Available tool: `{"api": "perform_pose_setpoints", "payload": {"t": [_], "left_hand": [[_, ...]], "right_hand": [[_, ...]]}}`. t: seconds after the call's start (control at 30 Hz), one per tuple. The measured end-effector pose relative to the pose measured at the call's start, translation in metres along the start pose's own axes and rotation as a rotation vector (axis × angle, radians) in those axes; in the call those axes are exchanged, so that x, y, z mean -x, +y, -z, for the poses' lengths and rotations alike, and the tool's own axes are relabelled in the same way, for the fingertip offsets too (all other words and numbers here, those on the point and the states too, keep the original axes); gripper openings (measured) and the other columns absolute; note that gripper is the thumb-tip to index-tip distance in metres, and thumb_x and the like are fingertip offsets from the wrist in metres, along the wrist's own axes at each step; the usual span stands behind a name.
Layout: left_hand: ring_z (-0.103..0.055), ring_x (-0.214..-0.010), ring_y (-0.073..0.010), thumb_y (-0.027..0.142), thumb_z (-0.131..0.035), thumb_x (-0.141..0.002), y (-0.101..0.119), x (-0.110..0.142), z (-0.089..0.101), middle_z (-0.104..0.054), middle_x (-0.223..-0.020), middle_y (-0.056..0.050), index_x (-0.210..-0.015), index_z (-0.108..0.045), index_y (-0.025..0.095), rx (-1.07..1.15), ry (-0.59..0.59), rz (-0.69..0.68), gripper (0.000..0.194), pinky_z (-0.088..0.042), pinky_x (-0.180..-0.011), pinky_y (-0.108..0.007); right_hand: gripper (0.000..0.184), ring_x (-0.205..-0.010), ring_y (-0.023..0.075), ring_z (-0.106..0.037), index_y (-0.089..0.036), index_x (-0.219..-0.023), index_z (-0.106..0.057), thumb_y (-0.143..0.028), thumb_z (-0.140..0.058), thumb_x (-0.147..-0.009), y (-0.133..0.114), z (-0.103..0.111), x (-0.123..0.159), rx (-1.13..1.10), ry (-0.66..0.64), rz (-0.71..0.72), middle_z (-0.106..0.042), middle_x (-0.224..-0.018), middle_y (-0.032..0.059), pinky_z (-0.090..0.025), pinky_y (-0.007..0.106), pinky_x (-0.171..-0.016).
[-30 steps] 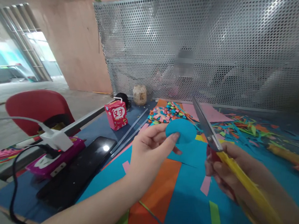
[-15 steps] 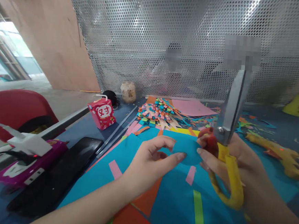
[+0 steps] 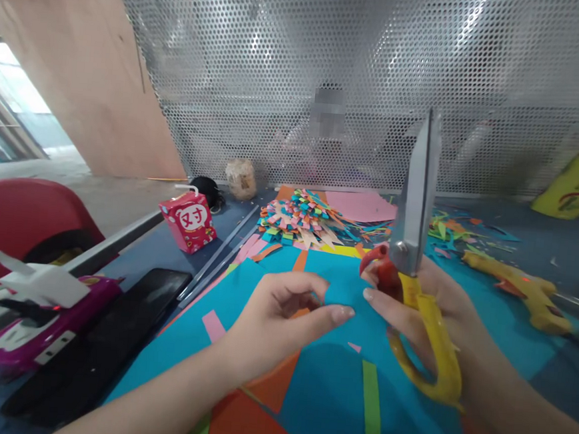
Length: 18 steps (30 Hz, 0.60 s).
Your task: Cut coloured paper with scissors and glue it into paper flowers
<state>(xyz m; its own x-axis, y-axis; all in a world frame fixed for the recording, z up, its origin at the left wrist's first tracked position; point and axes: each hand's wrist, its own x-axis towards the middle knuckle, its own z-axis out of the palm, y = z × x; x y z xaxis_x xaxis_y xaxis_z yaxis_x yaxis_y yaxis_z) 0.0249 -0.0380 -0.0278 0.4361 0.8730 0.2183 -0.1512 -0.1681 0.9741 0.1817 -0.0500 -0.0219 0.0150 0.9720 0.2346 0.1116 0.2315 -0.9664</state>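
Note:
My left hand (image 3: 281, 317) pinches a small blue piece of paper (image 3: 342, 295) between thumb and forefinger. It blends with the blue sheet (image 3: 327, 380) below, so its outline is hard to make out. Scissors (image 3: 418, 207) with a yellow and a red handle rest in my right hand (image 3: 437, 309), blades pointing up and closed together. The right thumb and fingertips are at the paper piece's right edge. Loose on the sheet are a green strip (image 3: 371, 411) and a pink strip (image 3: 213, 326).
A heap of fringed coloured paper (image 3: 302, 218) lies behind my hands, before a perforated metal screen (image 3: 280, 76). Left are a drink carton (image 3: 189, 219), glue sticks (image 3: 221, 252), a black phone (image 3: 104, 343) and a purple power strip (image 3: 54, 339). A yellow glue gun (image 3: 524, 289) lies right.
The view has shifted slightly right. The scissors stand more upright, their tips having swung left. The paper piece has tilted, and less of the pink strip below it shows.

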Motion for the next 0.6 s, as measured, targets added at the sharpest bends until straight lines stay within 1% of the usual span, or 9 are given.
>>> {"api": "perform_pose_setpoints", "payload": {"t": [0.07,0.13,0.23,0.33,0.4,0.53,0.6], "left_hand": [[-0.049,-0.059,-0.0119,0.024,-0.065,-0.067,0.0003,0.0001,0.0007,-0.054,-0.059,-0.001,-0.055,-0.054,0.016,-0.016,0.024,-0.005,0.017,-0.041,-0.057,-0.026],[-0.048,-0.058,-0.0117,0.023,-0.066,-0.065,0.0001,0.0004,0.0013,-0.052,-0.056,0.0,-0.054,-0.052,0.016,-0.001,0.012,-0.023,0.02,-0.04,-0.055,-0.026],[-0.048,-0.059,-0.0123,0.022,-0.067,-0.064,0.0,0.0011,0.0018,-0.05,-0.056,0.0,-0.053,-0.049,0.016,0.016,-0.012,-0.054,0.022,-0.04,-0.055,-0.026],[-0.049,-0.061,-0.0129,0.022,-0.067,-0.064,0.0006,0.0015,0.002,-0.05,-0.057,-0.001,-0.054,-0.049,0.016,0.009,-0.014,-0.074,0.021,-0.041,-0.055,-0.026],[-0.049,-0.06,-0.0123,0.021,-0.067,-0.064,0.0013,0.0016,0.0021,-0.05,-0.057,-0.001,-0.054,-0.05,0.016,0.004,0.025,-0.099,0.02,-0.041,-0.055,-0.025],[-0.047,-0.056,-0.0097,0.021,-0.066,-0.066,0.0027,0.0006,0.0033,-0.051,-0.057,0.0,-0.054,-0.052,0.016,0.01,0.18,-0.147,0.019,-0.041,-0.052,-0.023],[-0.048,-0.055,-0.009,0.021,-0.066,-0.066,0.0029,-0.0003,0.0046,-0.053,-0.058,0.0,-0.056,-0.053,0.016,0.036,0.255,-0.178,0.017,-0.042,-0.052,-0.022]], "right_hand": [[0.023,-0.05,0.009,-0.051,-0.023,-0.072,-0.048,-0.023,-0.067,-0.06,-0.0007,0.0003,-0.0003,-0.038,-0.002,-0.015,-0.053,-0.06,-0.0056,-0.044,0.018,-0.041],[0.021,-0.051,0.0095,-0.052,-0.024,-0.073,-0.05,-0.022,-0.066,-0.06,0.001,0.0009,-0.0001,-0.106,-0.025,-0.014,-0.054,-0.061,-0.0053,-0.044,0.018,-0.042],[0.021,-0.053,0.0098,-0.053,-0.028,-0.077,-0.052,-0.023,-0.065,-0.062,0.0053,0.0026,0.001,-0.227,-0.109,0.02,-0.055,-0.063,-0.0057,-0.044,0.018,-0.042],[0.019,-0.05,0.01,-0.051,-0.028,-0.079,-0.051,-0.025,-0.063,-0.065,0.0054,0.0041,0.003,-0.234,-0.175,0.046,-0.054,-0.063,-0.0054,-0.044,0.019,-0.041],[0.019,-0.051,0.01,-0.05,-0.027,-0.078,-0.049,-0.024,-0.064,-0.065,0.0022,0.0041,0.0041,-0.192,-0.16,0.044,-0.052,-0.062,-0.0052,-0.044,0.019,-0.041],[0.024,-0.054,0.0073,-0.047,-0.026,-0.079,-0.045,-0.024,-0.066,-0.065,-0.0019,0.0032,0.0035,-0.159,-0.047,0.017,-0.049,-0.066,-0.006,-0.04,0.015,-0.043],[0.027,-0.052,0.0062,-0.043,-0.026,-0.084,-0.044,-0.028,-0.065,-0.067,0.0004,0.0039,0.0025,-0.169,-0.057,0.01,-0.046,-0.068,-0.0059,-0.038,0.015,-0.042]]}}
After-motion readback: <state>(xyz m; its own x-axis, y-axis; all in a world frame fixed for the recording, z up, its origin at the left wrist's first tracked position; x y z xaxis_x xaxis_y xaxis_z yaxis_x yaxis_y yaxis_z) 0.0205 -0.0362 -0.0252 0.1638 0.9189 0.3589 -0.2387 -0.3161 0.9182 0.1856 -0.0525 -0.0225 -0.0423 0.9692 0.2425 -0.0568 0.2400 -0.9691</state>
